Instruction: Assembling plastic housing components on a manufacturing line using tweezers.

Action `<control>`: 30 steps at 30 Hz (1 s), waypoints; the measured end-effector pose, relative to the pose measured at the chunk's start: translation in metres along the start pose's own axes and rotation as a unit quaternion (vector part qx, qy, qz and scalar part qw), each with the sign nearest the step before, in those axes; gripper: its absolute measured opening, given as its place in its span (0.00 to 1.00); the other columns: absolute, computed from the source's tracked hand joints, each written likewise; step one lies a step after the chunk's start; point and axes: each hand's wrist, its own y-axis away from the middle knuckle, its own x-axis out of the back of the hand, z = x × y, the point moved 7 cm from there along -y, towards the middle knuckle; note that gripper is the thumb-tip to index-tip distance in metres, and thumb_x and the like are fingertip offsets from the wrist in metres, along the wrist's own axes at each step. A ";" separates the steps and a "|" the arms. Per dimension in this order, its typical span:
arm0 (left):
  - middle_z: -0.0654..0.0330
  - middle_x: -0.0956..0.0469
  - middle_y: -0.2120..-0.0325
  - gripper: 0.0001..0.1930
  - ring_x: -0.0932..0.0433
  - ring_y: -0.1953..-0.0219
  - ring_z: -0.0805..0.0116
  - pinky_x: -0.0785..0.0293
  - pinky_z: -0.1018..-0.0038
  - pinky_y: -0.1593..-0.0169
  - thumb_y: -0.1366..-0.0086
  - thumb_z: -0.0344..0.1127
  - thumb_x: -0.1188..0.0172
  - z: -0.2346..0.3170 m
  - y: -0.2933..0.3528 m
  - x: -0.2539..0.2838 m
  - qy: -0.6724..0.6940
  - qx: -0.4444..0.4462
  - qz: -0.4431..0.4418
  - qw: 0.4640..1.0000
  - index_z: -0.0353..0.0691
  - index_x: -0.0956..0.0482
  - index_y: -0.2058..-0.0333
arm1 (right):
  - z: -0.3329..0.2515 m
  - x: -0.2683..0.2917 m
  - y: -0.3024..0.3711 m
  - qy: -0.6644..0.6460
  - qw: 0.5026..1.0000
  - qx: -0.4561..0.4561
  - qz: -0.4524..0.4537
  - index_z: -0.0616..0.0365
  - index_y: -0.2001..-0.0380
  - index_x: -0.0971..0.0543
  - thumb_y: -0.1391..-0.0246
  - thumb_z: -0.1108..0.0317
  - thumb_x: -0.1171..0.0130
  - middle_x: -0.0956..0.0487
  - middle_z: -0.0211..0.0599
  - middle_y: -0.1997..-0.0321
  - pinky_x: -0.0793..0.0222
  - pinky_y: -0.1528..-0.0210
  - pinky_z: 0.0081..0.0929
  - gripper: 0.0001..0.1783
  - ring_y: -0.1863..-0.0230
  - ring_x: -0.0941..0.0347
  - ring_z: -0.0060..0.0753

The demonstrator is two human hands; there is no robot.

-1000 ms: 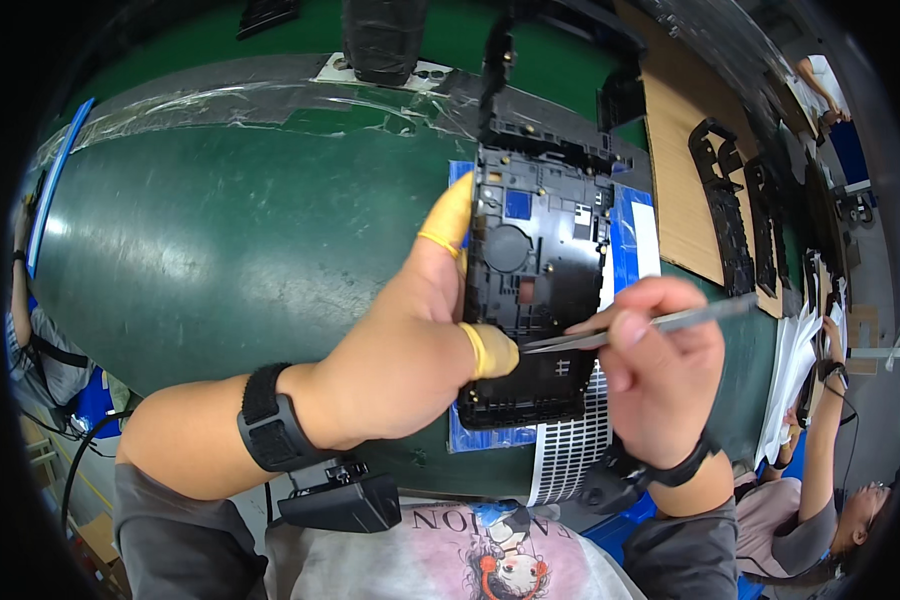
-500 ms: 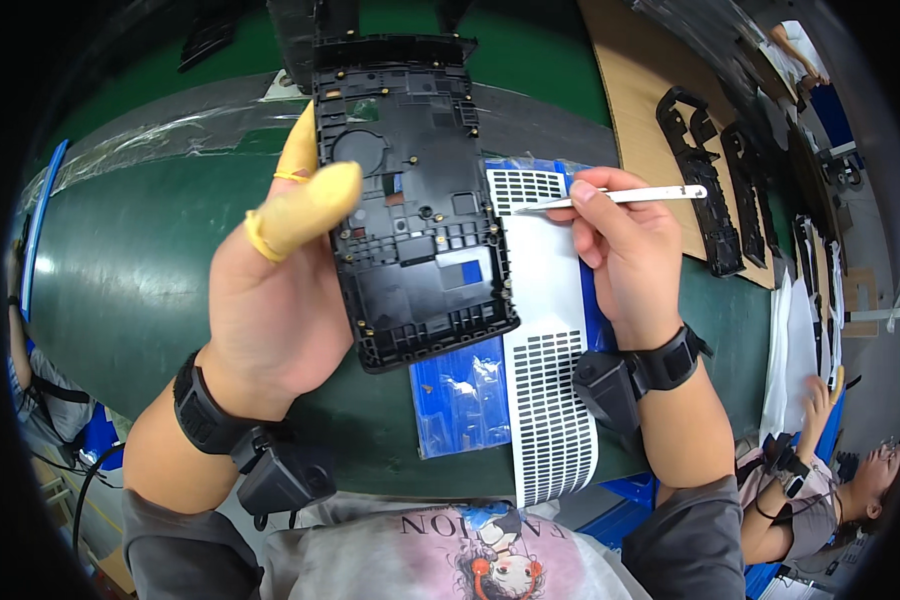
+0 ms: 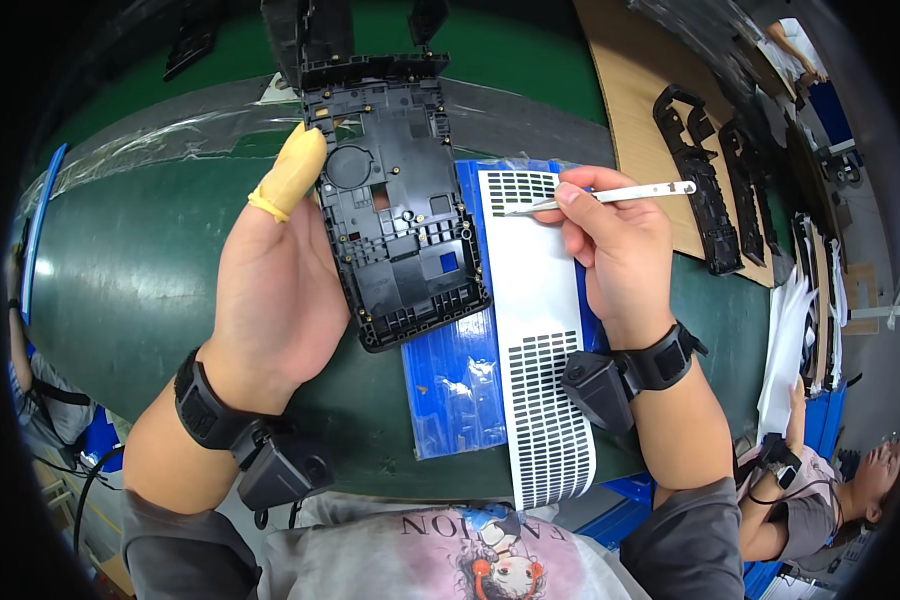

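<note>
My left hand [image 3: 280, 265] grips a black plastic housing [image 3: 395, 215] by its left edge, with a yellow finger cot on the thumb and the other fingers mostly hidden behind. The part is tilted, showing its ribbed inner side with small brass inserts and a cut-out window. In my right hand [image 3: 615, 235] are white tweezers [image 3: 630, 193], pinched between thumb and fingers. Their tip points left, at the lower edge of the upper block of small black stickers on a white sticker sheet [image 3: 538, 270]. A second block of stickers covers the sheet's lower half, which curls over the table's near edge.
Under the sheet lies a blue plastic board [image 3: 455, 390] on the green table [image 3: 150, 270]. Long black plastic frames [image 3: 705, 190] rest on brown cardboard [image 3: 625, 110] at the right. A co-worker [image 3: 820, 490] sits at the far right, beside white sheets [image 3: 788, 340].
The housing has shifted left and slightly up, and my left thumb has drawn back to its edge. My right hand and the tweezers have moved slightly left along the sticker sheet.
</note>
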 end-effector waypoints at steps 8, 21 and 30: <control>0.59 0.35 0.54 0.21 0.34 0.54 0.67 0.35 0.68 0.51 0.37 0.43 0.63 -0.015 0.006 -0.013 -0.048 0.048 -0.098 0.993 0.42 0.44 0.47 | -0.020 -0.004 0.022 -0.046 0.999 0.015 -0.020 0.66 0.68 0.29 0.54 0.76 0.48 0.25 0.39 0.76 0.46 0.82 0.07 0.08 0.83 0.39 0.12; 0.57 0.39 0.51 0.24 0.35 0.51 0.66 0.34 0.66 0.51 0.40 0.42 0.57 -0.043 0.030 -0.025 -0.009 0.165 -0.151 0.975 0.41 0.49 0.46 | -0.027 -0.030 0.066 -0.028 0.999 0.019 -0.032 0.65 0.68 0.29 0.55 0.77 0.46 0.25 0.36 0.75 0.41 0.80 0.09 0.08 0.79 0.34 0.14; 0.57 0.39 0.52 0.24 0.35 0.51 0.65 0.34 0.66 0.52 0.39 0.40 0.57 -0.040 0.031 -0.025 -0.004 0.164 -0.154 0.974 0.42 0.49 0.46 | -0.023 -0.031 0.064 -0.028 0.999 0.004 -0.020 0.65 0.68 0.29 0.56 0.78 0.46 0.27 0.33 0.77 0.44 0.81 0.09 0.09 0.82 0.36 0.14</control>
